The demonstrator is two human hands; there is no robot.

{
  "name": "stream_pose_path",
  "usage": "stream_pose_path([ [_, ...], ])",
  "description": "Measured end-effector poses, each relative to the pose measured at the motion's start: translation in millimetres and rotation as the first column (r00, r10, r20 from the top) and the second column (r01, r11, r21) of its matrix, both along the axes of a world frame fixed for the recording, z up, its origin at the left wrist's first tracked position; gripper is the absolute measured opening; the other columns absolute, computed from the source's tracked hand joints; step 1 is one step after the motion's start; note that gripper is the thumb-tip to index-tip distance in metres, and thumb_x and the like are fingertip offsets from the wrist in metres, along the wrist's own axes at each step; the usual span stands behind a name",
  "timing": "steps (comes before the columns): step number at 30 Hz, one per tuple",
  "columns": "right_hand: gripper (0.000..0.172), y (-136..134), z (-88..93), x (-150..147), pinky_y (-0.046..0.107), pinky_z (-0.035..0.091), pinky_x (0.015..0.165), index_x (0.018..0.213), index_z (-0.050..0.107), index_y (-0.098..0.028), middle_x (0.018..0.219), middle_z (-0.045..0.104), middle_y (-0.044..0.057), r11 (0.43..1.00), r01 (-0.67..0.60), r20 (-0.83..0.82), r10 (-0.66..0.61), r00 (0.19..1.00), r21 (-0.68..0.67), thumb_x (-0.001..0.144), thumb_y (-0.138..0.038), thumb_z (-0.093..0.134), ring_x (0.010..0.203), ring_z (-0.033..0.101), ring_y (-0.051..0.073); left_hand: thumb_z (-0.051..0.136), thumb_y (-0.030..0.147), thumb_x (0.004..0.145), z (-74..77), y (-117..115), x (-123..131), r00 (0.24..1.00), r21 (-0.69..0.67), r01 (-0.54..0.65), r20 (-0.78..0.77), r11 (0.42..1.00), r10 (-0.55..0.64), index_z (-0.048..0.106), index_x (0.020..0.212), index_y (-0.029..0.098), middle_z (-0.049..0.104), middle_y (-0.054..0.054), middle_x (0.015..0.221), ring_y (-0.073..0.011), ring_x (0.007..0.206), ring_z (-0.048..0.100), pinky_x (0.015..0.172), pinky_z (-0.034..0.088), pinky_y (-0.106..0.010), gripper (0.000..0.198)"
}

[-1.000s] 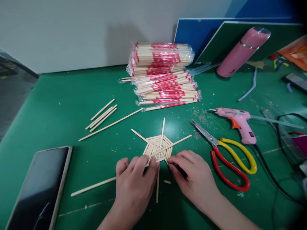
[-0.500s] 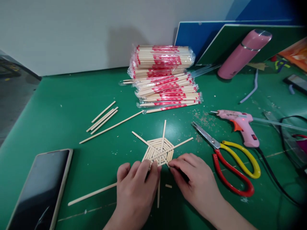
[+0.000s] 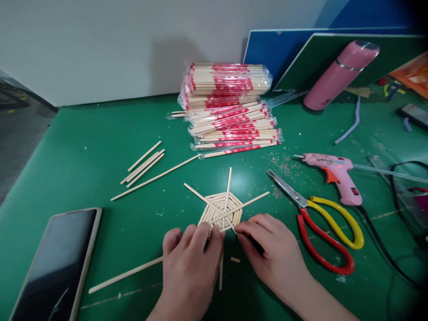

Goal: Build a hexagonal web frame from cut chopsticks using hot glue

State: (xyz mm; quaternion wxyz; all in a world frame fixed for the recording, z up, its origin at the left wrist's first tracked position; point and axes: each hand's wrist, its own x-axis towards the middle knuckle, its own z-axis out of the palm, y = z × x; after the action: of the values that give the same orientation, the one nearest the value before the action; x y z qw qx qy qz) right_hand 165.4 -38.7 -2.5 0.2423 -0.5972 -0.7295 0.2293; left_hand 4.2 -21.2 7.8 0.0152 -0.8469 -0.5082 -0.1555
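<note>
Item: stick web (image 3: 223, 208), flat on the tabletop (image 3: 90, 129), directly beyond my two hands; six-sided rings, spokes jutting past the rim.
Right hand (image 3: 272, 249): grip narrow, thumb and forefinger closed on a spoke end (image 3: 232, 224) at the web's near right corner; that spoke's long axis runs through the web's middle to its far left.
Left hand (image 3: 190, 263): fingers curled close over the web's near left edge; fingertips partly hidden, so what they pinch I cannot tell. A long stick (image 3: 127, 275) juts from beneath it, leftward and nearer me than the web.
Offcut (image 3: 235, 259), one: just nearer me than the web, between my hands.
Containers: clear wrappers (image 3: 230, 84), stacked beyond the web, full of sticks with red bands.
Scissors (image 3: 302, 201), blades parted slightly if at all: right of the web.
</note>
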Motion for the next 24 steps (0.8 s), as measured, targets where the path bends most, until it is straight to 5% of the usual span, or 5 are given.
stream_pose_path([
  [24,0.013,-1.1,0.6,0.2,0.028,0.035,0.063,0.086,0.057,-0.022,0.079,0.057,0.002,0.998,-0.016,0.021,0.018,1.000,-0.057,0.082,-0.021,0.044,0.072,0.048,0.016,0.041,0.022,0.084,-1.1,1.3,-1.9,0.999,0.034,0.035,-0.030,0.999,-0.034,0.063,0.080,0.020,0.061,-0.001,0.070,-0.0170,0.063,0.056,0.064,0.028,-0.034,0.022],
])
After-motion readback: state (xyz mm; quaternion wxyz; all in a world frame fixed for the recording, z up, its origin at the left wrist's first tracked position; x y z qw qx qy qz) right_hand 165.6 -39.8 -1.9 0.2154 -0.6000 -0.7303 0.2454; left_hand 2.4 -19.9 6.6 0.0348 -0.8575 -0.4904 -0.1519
